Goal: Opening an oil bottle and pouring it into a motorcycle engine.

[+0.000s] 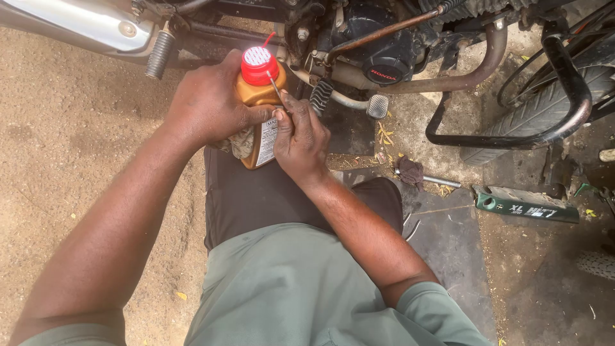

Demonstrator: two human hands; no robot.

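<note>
Your knee, in dark trousers (256, 198), sits nearest you, and the amber oil bottle (259, 128) stands just beyond it, between your two hands. Its long axis runs nearly upright, tipped slightly away from you, with the red cap (257, 66) pointing up toward the motorcycle's underside and its base hidden behind your hands and knee.

Your left hand (208, 106) is wrapped around the bottle's left side and shoulder, clenched on it, with the thumb lying across the front just below the neck. A scrap of cloth (242, 142) is bunched under that palm against the bottle.

Your right hand (301, 138) sits just to the right of the bottle, touching its labelled face, fingers pinched around a thin metal pin (276, 86) that slants up toward the rim of the cap.

Further out on the right, a green packet (525, 205) lies on the black mat (448, 243), well apart from your hands. Beyond the bottle are the ribbed footpeg (160, 54), the dark engine case (384, 54) and the curved exhaust pipe (474, 70).
</note>
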